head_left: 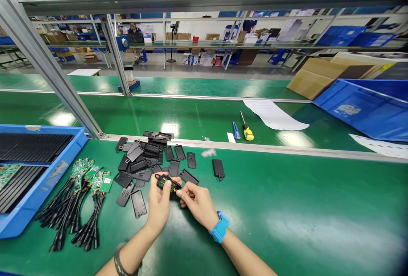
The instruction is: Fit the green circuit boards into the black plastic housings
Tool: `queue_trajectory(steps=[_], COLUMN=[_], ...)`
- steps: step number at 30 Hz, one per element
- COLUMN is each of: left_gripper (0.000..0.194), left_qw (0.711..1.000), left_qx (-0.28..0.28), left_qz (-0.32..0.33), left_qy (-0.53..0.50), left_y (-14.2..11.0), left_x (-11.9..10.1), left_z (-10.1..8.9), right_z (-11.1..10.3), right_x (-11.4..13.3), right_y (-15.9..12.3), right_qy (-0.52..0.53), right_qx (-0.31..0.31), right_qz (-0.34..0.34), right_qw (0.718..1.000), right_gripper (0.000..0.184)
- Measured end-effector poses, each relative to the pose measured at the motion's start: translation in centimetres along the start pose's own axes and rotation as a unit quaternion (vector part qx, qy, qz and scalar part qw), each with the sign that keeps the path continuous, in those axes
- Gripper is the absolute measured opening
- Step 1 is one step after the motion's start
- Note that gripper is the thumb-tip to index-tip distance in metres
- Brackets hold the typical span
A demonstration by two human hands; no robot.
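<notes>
My left hand (158, 203) and my right hand (198, 202) meet over the green bench, both pinched on one small black plastic case (168, 183) with a green circuit board showing inside it. A blue watch (219, 226) sits on my right wrist. Just beyond my fingers lies a heap of black plastic case halves (149, 159). One case half (218, 168) lies apart to the right. Left of my hands, several green circuit boards with black cables (81, 191) are laid out in a fan.
A blue tray (38, 182) holding black parts stands at the left edge. Across a metal rail lie a yellow-handled screwdriver (246, 129), a blue utility knife (236, 130) and a white sheet (274, 114). A blue crate (366, 108) and cardboard (318, 78) sit far right. A person works in the distance.
</notes>
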State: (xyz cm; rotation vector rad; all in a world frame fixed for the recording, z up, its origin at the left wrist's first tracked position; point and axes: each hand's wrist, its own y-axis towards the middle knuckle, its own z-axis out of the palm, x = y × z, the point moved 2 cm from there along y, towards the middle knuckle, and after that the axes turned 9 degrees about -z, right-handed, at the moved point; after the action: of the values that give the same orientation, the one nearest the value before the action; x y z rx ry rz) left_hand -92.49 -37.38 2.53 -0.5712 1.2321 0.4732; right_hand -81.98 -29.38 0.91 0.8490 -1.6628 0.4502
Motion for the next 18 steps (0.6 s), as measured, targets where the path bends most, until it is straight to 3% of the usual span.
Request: queue_trajectory(steps=[5, 7, 10, 14, 18], left_gripper=[0.027, 0.024, 0.015, 0.011, 0.012], left_qw=[0.993, 0.985, 0.971, 0.959, 0.947], left_qx=[0.076, 0.112, 0.147, 0.150, 0.146], left_qz=[-0.080, -0.094, -0.082, -0.054, -0.046], left_qy=[0.043, 0.092, 0.169, 0.237, 0.284], left_y=[1.0, 0.9, 0.6, 0.2, 0.1], left_x=[0.0, 0.5, 1.1, 1.1, 0.6], left_z=[-0.1, 0.0, 0.3, 0.5, 0.5], right_z=[-1.4, -2.0, -2.4, -2.6, -2.6], right_x=[1.4, 1.6, 1.4, 1.1, 0.9], right_y=[0.0, 0.0, 0.0, 0.0, 0.1], right_qy=[-0.106, -0.136, -0.216, -0.289, -0.278], right_qx=[-0.020, -0.044, -0.044, -0.022, -0.015], right_qz=[-0.137, -0.203, -0.282, -0.324, -0.324], right_qw=[0.985, 0.969, 0.934, 0.901, 0.904], right_gripper=[0.025, 0.017, 0.019, 0.023, 0.019])
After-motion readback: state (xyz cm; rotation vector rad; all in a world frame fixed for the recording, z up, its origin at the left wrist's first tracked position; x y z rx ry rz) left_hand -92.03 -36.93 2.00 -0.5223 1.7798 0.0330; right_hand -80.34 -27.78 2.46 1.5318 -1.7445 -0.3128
